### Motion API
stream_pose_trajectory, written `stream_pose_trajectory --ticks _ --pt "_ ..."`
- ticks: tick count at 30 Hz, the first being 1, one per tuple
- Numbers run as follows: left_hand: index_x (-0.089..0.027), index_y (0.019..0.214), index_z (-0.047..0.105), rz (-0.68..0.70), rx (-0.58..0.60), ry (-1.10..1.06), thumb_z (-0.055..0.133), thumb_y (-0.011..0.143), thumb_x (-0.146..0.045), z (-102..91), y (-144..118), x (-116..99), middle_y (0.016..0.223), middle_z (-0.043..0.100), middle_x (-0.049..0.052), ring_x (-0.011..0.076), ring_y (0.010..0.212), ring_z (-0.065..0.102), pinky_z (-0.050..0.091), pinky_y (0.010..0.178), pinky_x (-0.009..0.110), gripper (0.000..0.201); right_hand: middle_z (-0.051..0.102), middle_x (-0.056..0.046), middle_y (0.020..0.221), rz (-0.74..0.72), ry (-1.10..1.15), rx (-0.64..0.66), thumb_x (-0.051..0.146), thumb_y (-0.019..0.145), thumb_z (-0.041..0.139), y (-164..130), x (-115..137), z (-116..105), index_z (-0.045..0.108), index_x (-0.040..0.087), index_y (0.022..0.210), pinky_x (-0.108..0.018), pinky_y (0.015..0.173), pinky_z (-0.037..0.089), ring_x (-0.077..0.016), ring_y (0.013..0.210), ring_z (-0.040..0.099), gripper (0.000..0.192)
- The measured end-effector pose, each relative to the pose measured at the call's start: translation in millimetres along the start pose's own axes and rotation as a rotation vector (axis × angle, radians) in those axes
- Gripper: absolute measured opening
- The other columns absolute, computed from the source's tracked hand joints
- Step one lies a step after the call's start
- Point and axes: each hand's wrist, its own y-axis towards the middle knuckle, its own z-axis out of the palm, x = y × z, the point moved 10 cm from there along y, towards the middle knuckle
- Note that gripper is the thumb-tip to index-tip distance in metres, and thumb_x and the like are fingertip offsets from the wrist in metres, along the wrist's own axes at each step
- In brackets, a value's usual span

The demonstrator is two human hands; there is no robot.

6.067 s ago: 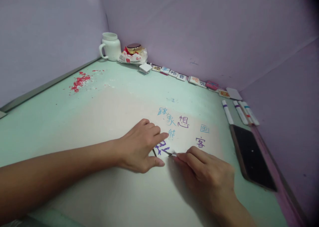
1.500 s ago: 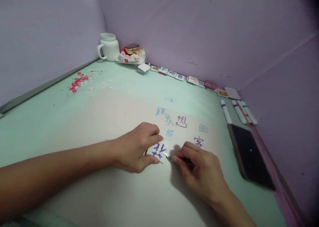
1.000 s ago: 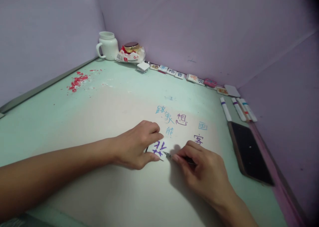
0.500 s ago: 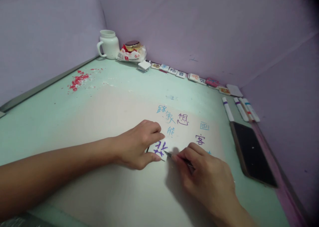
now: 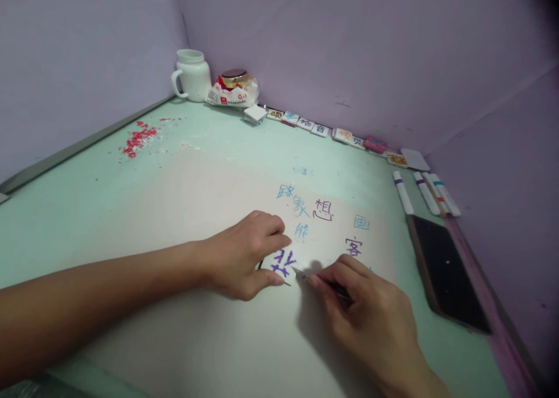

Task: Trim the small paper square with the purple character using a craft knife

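Observation:
A small white square block (image 5: 289, 254) bearing a purple character lies on the pale sheet (image 5: 187, 340). My left hand (image 5: 247, 255) grips it between thumb and forefinger, at its near and far edges. Its left side is partly covered by that hand. From the right comes my right hand (image 5: 367, 302), closed around a slim craft knife (image 5: 301, 274) in a pen-like hold. The pointed metal blade is at the block's right edge; whether it touches is unclear. Most of the knife's handle is hidden by the fingers.
Blue and purple characters mark the sheet. A phone (image 5: 449, 273) and several white markers (image 5: 402, 193) lie at right. Along the back wall sit small character blocks (image 5: 304, 122), a wrapped jar (image 5: 233, 89) and a white mug (image 5: 193, 76). Red shavings (image 5: 138, 138) are scattered at left.
The knife tip has shifted slightly right, from over the purple strokes to the block's right edge. My left hand keeps its grip. The whole view has shifted a little.

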Motion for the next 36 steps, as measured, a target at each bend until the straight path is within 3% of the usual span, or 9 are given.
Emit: stream_pose_trajectory --ticks 10,23,36 --pt "-0.013 0.101 0.058 -0.008 0.011 -0.006 0.061 0.082 -0.033 0.7 1 1 0.098 0.055 0.014 0.0266 0.087 0.051 0.046 0.084 0.046 0.028 0.055 0.003 0.061 -0.115 -0.024 -0.022 0.032 0.087 0.050 6 6 1 0.059 0.022 0.064 -0.027 0.045 0.024 -0.0098 0.045 0.044 0.027" --pt "-0.014 0.099 0.058 -0.006 0.032 0.004 0.061 0.082 -0.031 1.9 0 0 0.099 0.054 0.013 0.0270 0.089 0.051 0.047 0.084 0.045 0.025 0.059 0.003 0.063 -0.270 0.007 0.146 0.025 0.084 0.051 21 9 10 0.064 0.022 0.068 -0.027 0.047 0.021 -0.0086 0.045 0.047 0.021" --pt "-0.011 0.102 0.060 0.005 0.038 0.006 0.058 0.084 -0.033 1.6 1 0 0.100 0.054 0.015 0.0270 0.091 0.051 0.047 0.085 0.045 0.028 0.057 0.004 0.062 -0.284 0.060 0.306 0.024 0.083 0.053 33 11 16 0.064 0.021 0.067 -0.026 0.051 0.023 -0.0086 0.050 0.044 0.019"
